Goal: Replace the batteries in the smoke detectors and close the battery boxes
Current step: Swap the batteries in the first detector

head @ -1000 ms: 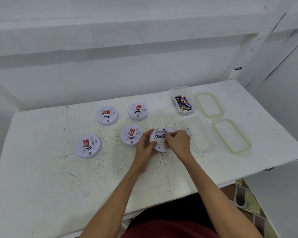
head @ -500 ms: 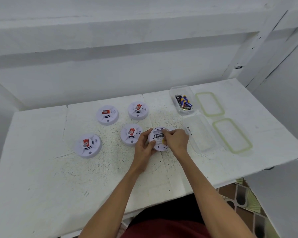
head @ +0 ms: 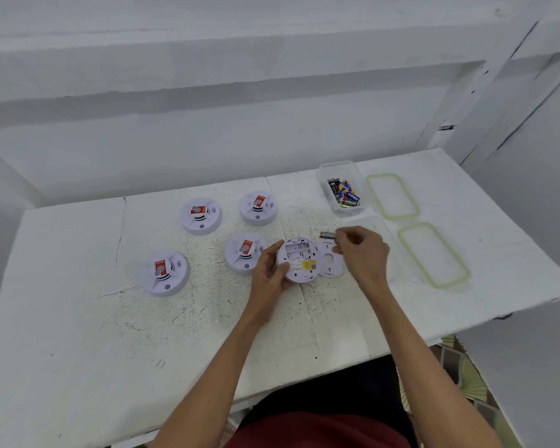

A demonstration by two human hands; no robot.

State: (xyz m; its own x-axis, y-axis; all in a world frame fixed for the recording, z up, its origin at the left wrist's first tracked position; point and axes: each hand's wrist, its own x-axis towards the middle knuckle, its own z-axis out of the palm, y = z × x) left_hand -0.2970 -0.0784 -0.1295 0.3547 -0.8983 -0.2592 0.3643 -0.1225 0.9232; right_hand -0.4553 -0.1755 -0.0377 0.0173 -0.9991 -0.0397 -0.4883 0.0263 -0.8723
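Observation:
A white smoke detector (head: pixel 299 261) lies face down on the white table (head: pixel 78 334), its battery bay open and holding no cells. My left hand (head: pixel 269 271) grips its left rim. My right hand (head: pixel 362 253) pinches a dark battery (head: pixel 328 235) just above and right of the detector. The round back cover (head: pixel 330 260) lies beside the detector, partly under my right hand. Several more detectors sit face up to the left, such as one (head: pixel 165 273) and another (head: pixel 244 255).
A clear tub (head: pixel 324 176) of batteries stands at the back right, with an empty clear tub (head: pixel 385 240) in front of it. Two green-rimmed lids (head: pixel 392 195) (head: pixel 434 255) lie further right. The table's right edge and a white wall are close by.
My right hand has lifted away from the battery bay to the right, taking a battery out. The bay now shows empty and the back cover is exposed.

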